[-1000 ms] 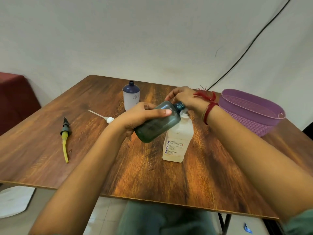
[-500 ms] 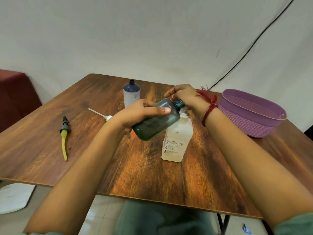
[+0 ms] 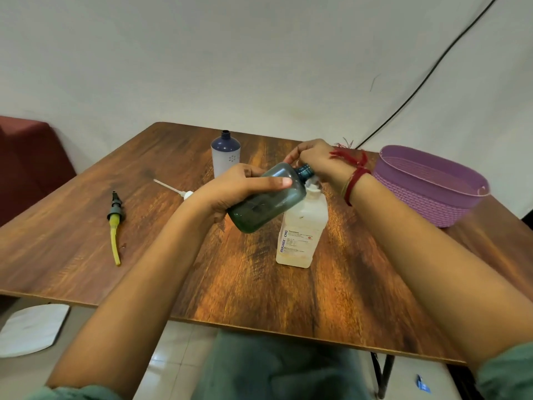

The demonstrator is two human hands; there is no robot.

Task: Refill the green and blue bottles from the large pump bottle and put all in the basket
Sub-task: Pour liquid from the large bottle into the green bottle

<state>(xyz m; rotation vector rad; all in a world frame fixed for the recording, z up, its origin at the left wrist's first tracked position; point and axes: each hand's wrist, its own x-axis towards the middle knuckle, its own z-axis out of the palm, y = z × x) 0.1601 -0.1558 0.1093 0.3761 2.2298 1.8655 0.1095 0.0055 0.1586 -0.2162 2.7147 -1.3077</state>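
Table (image 3: 259, 293): wooden, and it carries everything. I see open board in front of the bottles and between them and the basket.
Basket (image 3: 427, 206): purple, at the far right near the table's right edge, with nothing in it that I can see. It is nearer my right hand.
Large pump bottle (image 3: 302, 235): upright at mid-table, well back from the near edge.
Green bottle (image 3: 268, 203): lifted and tilted, long axis running from base low-left to neck high-right. Its mouth sits right at the pump's top.
Blue bottle (image 3: 225, 154): uncapped and upright behind the left hand, waiting its turn.
Left hand (image 3: 230, 189): wrapped round the green bottle's body, thumb along the top.
Right hand (image 3: 314, 160): curled over the pump head, which is hidden — pressing or clenching, I cannot tell.
Loose pumps: dark one with a yellow tube (image 3: 115, 223) far left, white one (image 3: 173, 188) nearer — both clear of the route to the basket.
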